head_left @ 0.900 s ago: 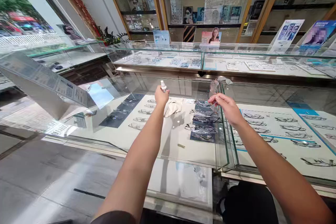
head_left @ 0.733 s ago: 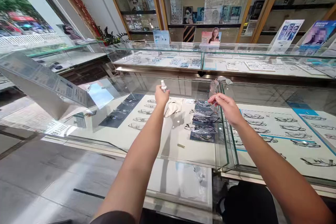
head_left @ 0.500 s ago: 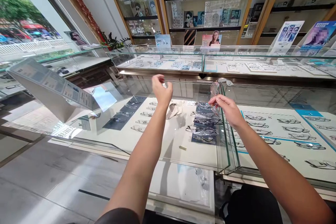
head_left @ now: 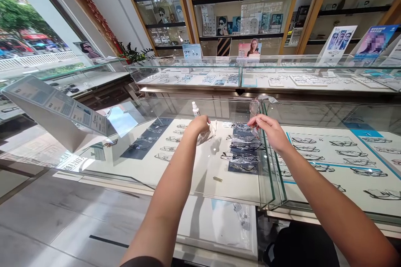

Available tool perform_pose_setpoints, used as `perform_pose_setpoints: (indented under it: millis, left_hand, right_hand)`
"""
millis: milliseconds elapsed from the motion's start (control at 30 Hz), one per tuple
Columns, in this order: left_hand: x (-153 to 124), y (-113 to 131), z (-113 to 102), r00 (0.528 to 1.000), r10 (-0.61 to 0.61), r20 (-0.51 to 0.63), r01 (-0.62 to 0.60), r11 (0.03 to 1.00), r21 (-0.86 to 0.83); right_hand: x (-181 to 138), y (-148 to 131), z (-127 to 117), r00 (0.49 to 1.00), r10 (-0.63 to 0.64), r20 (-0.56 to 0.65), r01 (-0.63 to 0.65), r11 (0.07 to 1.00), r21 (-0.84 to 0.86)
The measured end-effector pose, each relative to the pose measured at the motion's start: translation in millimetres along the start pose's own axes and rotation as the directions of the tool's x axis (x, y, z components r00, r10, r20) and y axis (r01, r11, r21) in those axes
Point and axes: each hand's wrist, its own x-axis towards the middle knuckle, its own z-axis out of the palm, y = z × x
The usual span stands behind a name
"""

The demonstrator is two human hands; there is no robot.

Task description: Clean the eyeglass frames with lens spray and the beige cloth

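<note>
In my right hand (head_left: 271,132) the fingers are pinched together on eyeglasses (head_left: 254,107), with one lens above them. My left hand (head_left: 197,125) is bent over the pale cloth (head_left: 207,137) on the glass surface (head_left: 241,187); I cannot tell whether its hidden fingers grip. Just beyond them stands the white bottle (head_left: 195,109).

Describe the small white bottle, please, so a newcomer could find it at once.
Start at the nearest glass counter. Just beyond the left hand is the bottle. Unlike the crumpled beige cloth by that hand, it stands upright, white-topped.
</note>
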Motion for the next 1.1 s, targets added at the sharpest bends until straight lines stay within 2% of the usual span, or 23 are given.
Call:
perform_pose_setpoints:
  millis: [167, 333, 433, 633, 733, 800, 967, 1100]
  left_hand:
    - [3.8, -3.2, 2.1, 0.999, -0.051, -0.019, 0.049, 0.993, -0.110]
    - [6.6, 0.0, 1.4, 0.997, -0.003, -0.077, -0.025, 0.930, -0.367]
    - [7.3, 3.3, 1.6, 0.993, 0.023, -0.116, -0.084, 0.834, -0.546]
    - [7.5, 14.5, 2.4, 0.988, 0.041, -0.149, -0.146, 0.562, -0.814]
    - [5.7, 21.2, 4.2, 0.985, 0.056, -0.165, -0.172, 0.450, -0.876]
    - [3.4, 23.8, 5.5, 0.985, 0.067, -0.162, -0.175, 0.409, -0.895]
    - [-2.8, 24.8, 5.1, 0.986, 0.097, -0.137, -0.164, 0.385, -0.908]
    - [-8.9, 26.6, 0.8, 0.976, 0.088, -0.201, -0.220, 0.359, -0.907]
  right_hand:
    - [0.2, -0.3, 0.1, 1.000, 0.008, 0.002, -0.008, 1.000, -0.001]
    - [0.4, -2.6, 0.2, 1.000, 0.010, -0.009, -0.010, 1.000, -0.004]
    - [0.3, -4.0, 0.0, 1.000, 0.007, -0.018, -0.007, 1.000, -0.012]
    - [-0.3, -4.6, -0.4, 1.000, 0.004, -0.023, -0.004, 1.000, -0.021]
    - [-0.4, -6.1, 0.4, 1.000, 0.005, -0.018, -0.006, 1.000, -0.015]
    - [-0.4, -7.2, 1.0, 1.000, 0.009, -0.019, -0.010, 1.000, -0.011]
    - [-0.4, -8.2, 1.3, 1.000, 0.012, -0.022, -0.012, 1.000, -0.010]
    - [-0.7, -9.2, 1.5, 1.000, 0.017, -0.015, -0.016, 1.000, 0.009]
